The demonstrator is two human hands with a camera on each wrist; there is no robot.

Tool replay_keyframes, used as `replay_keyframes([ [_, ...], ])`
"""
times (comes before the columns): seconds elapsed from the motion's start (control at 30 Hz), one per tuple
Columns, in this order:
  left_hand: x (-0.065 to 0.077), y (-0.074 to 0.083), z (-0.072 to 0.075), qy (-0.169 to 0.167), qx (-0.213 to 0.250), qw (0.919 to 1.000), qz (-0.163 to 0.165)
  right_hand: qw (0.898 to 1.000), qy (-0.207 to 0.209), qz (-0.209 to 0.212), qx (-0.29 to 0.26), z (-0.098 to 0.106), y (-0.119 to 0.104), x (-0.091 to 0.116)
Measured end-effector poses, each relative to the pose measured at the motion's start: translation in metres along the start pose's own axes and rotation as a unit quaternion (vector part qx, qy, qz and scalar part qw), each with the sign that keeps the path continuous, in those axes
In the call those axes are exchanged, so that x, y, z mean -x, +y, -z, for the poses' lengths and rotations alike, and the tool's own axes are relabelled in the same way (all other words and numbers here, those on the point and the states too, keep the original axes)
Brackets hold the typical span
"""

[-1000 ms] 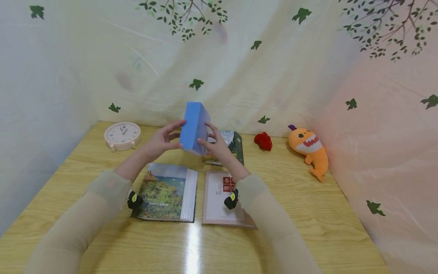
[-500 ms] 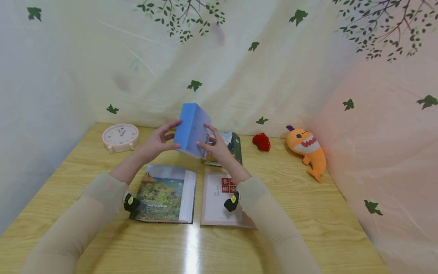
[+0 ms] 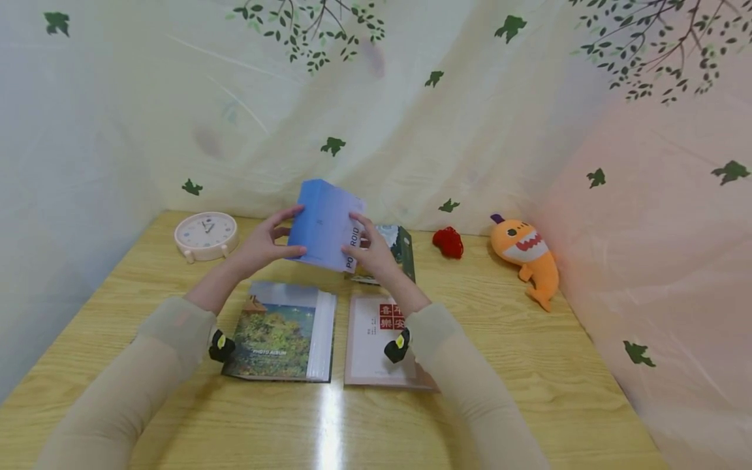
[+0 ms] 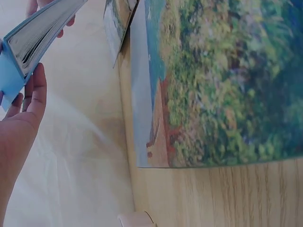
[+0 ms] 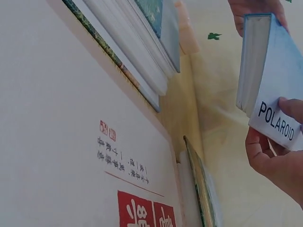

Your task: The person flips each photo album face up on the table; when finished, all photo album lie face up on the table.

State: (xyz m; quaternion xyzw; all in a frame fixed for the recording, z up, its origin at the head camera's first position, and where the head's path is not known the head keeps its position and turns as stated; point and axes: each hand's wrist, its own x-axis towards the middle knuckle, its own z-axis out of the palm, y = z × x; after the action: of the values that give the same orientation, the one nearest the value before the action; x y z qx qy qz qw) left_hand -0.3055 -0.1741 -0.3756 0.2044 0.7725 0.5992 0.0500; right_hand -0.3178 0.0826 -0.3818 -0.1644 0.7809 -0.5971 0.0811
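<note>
A thick blue-to-lilac photo album (image 3: 326, 225) is held up in the air above the back of the table. My left hand (image 3: 263, 243) grips its spine side, thumb below and fingers above. At the opposite edge my right hand (image 3: 375, 251) pinches the cover near the dark lettering, which reads POLAROID in the right wrist view on the album (image 5: 279, 80). The left wrist view shows page edges between the covers of the album (image 4: 42, 40). Below lie a landscape-covered photo album (image 3: 276, 333) at left and a pink book (image 3: 367, 365) with red characters at right, partly behind my right arm.
Behind my right hand lies a dark green book (image 3: 407, 251), partly hidden. A pink clock (image 3: 207, 235) is at the back left. Farther right are a red bundle (image 3: 448, 243) and an orange shark plush (image 3: 529, 258). Curtained walls border the wooden table (image 3: 499, 365).
Both hands have turned the blue album so its lettered cover faces me more and its spine points further left. My left hand has shifted slightly left; the other things stay put.
</note>
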Motion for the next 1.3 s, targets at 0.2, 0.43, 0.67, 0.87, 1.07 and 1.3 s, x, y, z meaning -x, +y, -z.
replay_keyframes([
  [0.2, 0.001, -0.003, 0.004, 0.009, -0.022, 0.9996, 0.018, 0.999, 0.038, 0.025, -0.015, 0.001, 0.011, -0.007],
  [0.43, 0.0, -0.012, 0.007, 0.023, -0.047, 0.9984, 0.022, 0.996, 0.069, 0.031, -0.048, 0.0, 0.016, -0.013],
  [0.67, -0.001, -0.023, 0.013, 0.02, -0.041, 0.998, 0.045, 0.996, 0.072, 0.006, -0.052, -0.003, 0.021, -0.018],
  [0.87, -0.001, -0.033, 0.02, 0.007, -0.022, 0.9982, 0.055, 0.999, 0.028, 0.0, -0.044, -0.004, 0.026, -0.022],
  [1.07, -0.001, -0.045, 0.027, -0.001, -0.02, 0.9979, 0.062, 0.997, -0.03, -0.018, -0.071, -0.01, 0.037, -0.028],
  [1.3, 0.003, -0.057, 0.034, -0.008, -0.024, 0.997, 0.074, 0.997, -0.051, -0.015, -0.057, -0.021, 0.046, -0.039],
])
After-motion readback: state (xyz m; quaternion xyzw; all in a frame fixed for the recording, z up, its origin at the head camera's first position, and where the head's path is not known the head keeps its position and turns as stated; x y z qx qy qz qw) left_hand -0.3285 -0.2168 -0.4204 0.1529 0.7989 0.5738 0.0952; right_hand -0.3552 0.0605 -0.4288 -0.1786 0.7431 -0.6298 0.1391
